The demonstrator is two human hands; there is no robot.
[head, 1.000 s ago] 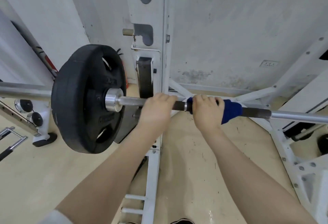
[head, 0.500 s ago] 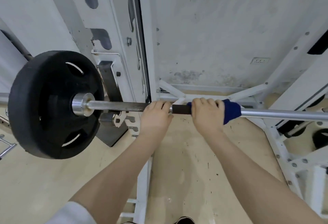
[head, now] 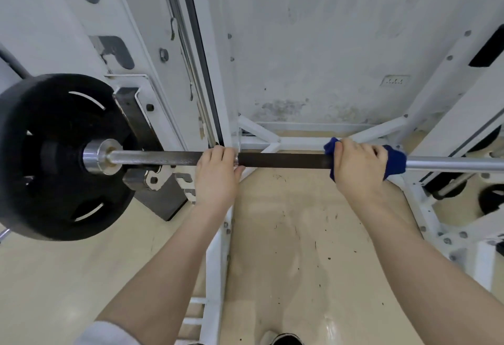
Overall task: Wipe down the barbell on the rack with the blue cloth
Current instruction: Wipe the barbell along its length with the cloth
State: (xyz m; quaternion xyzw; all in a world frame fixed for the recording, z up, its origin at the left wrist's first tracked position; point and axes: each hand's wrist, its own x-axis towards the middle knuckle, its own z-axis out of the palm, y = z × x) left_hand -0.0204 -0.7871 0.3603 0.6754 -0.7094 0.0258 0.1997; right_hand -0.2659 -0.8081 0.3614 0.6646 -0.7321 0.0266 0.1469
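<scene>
The barbell runs horizontally across the white rack, with a dark knurled stretch between my hands and bright steel further right. A black weight plate sits on its left end. My left hand grips the bar just right of the rack upright. My right hand holds the blue cloth wrapped round the bar, blue showing on both sides of my fingers.
The white rack upright with its hooks rises behind the bar at left. White frame braces stand at right, with dark plates stored low beyond them. The beige floor lies below, my shoe at the bottom edge.
My right hand has slid the blue cloth rightward along the bar, uncovering a long dark stretch between my hands. My left hand keeps its grip in place.
</scene>
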